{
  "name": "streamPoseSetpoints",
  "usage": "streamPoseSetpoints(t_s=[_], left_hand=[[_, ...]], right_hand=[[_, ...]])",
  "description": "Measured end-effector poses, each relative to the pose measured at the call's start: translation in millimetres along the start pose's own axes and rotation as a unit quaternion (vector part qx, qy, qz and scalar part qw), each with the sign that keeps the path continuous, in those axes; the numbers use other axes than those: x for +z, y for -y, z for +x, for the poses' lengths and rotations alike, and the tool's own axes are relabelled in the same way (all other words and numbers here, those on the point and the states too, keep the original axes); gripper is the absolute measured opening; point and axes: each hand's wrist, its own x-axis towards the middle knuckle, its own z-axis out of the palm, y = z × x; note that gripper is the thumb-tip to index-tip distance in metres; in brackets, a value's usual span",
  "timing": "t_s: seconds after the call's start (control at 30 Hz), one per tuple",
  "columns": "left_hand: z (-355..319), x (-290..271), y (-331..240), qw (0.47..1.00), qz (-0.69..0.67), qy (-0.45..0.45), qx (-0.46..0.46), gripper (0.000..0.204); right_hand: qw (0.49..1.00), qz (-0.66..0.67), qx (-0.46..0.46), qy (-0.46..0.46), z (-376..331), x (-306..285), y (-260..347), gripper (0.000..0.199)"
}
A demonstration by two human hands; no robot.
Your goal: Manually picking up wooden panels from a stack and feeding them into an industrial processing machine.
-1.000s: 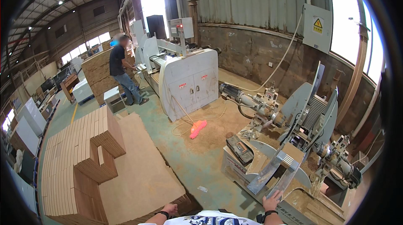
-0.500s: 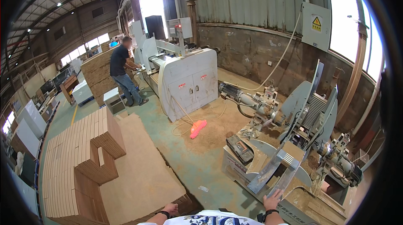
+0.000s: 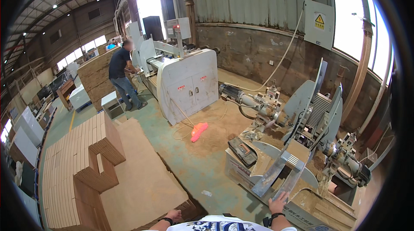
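Low in the view, my left hand [image 3: 174, 214] has its fingers curled in, with nothing visible in them. It is by the near edge of a stack of large brown boards [image 3: 148, 179]. My right hand [image 3: 278, 204] lies with fingers stretched out at the near end of a metal guide [image 3: 294, 182]. That guide slopes up into a dusty woodworking machine [image 3: 320, 114] with motors on both sides. Narrow wooden pieces [image 3: 64, 162] are packed in a stepped pile on the boards at the left.
A dark flat case [image 3: 242, 150] sits on the machine's near left corner. A pinkish-red broom head [image 3: 199, 132] rests on the sawdust-covered floor. Beyond it stands a white machine cabinet [image 3: 189, 86], where another person [image 3: 122, 73] leans over the work.
The view has turned slightly, so the surroundings sit a little further left. Both my hands keep about the same places beside the boards and on the metal guide.
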Motion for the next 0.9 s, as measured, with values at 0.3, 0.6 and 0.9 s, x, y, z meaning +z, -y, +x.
streamPoseSetpoints(t_s=[0.3,0.6,0.9], left_hand=[[4.9,1.3,1.5,1.000,-0.005,-0.004,-0.011,0.027],[5.2,2.4,2.8,1.000,-0.003,-0.006,-0.005,0.029],[2.4,2.8,1.4,1.000,0.001,-0.010,-0.002,0.029]], right_hand=[[1.000,0.021,-0.011,0.002,-2.1,-3.1,0.9,0.095],[1.000,0.013,-0.004,0.000,-2.5,-4.1,3.7,0.093],[1.000,0.007,-0.005,0.000,-2.7,-5.0,4.3,0.093]])
